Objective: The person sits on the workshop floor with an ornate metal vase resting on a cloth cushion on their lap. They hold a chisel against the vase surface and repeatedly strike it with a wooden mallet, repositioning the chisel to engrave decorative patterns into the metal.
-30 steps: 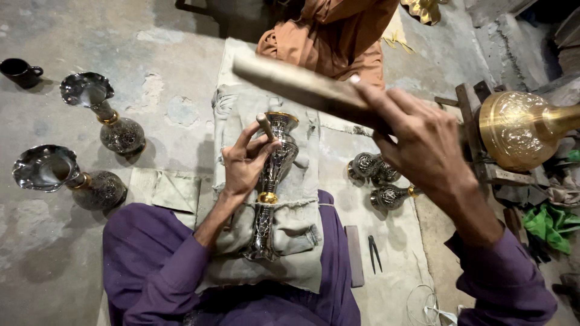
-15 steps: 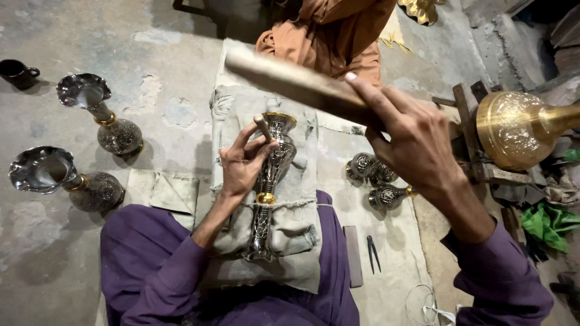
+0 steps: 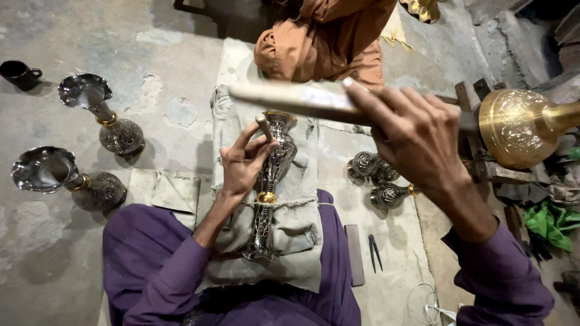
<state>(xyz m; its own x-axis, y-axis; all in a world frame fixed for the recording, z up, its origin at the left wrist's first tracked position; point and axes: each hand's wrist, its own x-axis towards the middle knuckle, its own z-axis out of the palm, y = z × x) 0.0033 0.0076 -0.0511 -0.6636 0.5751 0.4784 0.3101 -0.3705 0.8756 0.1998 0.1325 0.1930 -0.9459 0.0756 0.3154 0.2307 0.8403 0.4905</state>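
Fingers first: the left hand point(image 3: 244, 166) has its fingers curled together around a short punch-like tool point(image 3: 264, 127), tip set against the neck of the engraved metal vase point(image 3: 272, 181). That vase lies along the cloth pad point(image 3: 290, 241) on the person's lap, mouth toward twelve o'clock, foot toward six.

Up at two o'clock the right hand point(image 3: 417, 136) is raised, fingers clamped on a long flat wooden striker point(image 3: 296, 99), index finger stretched along it, the stick hanging above the tool.

Progress, by my read: the vase already carries dense dark patterning over most of its body, so the chasing looks well along, with the neck the part in hand.

At nine o'clock two similar fluted vases point(image 3: 99, 115) stand on the floor, looking finished. At three o'clock a brass vessel point(image 3: 519, 124) sits on a wooden stand.
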